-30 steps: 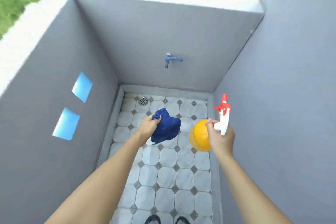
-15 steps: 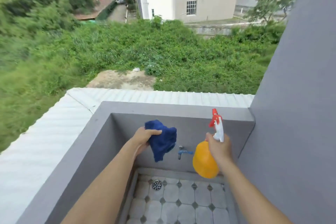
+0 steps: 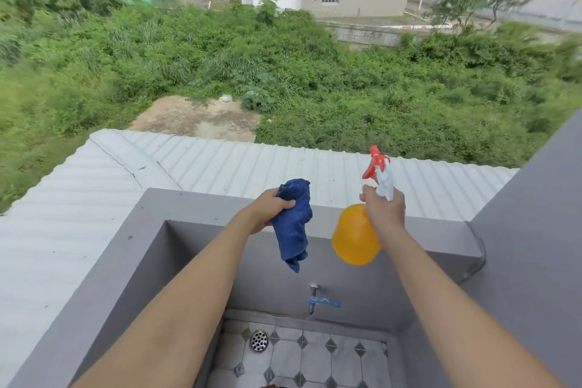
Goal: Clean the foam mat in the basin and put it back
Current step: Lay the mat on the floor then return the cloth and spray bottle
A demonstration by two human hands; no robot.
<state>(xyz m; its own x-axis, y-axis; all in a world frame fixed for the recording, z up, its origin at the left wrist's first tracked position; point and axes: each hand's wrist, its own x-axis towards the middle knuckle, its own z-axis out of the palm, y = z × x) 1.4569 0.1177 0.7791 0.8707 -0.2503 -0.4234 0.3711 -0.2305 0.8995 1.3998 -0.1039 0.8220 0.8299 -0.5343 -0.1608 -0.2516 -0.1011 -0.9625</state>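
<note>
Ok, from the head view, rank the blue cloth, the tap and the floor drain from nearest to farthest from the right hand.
Measured from the right hand, which grips the orange spray bottle:
1. Blue cloth, just to its left, held in the left hand.
2. Tap, below on the basin's back wall.
3. Floor drain, lowest, on the tiled floor towards the left.

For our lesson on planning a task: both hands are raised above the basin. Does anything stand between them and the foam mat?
That cannot be judged: no foam mat is in view. The left hand holds a blue cloth, the right hand an orange spray bottle, so both are occupied. The visible basin floor shows only tiles and a drain.
</note>
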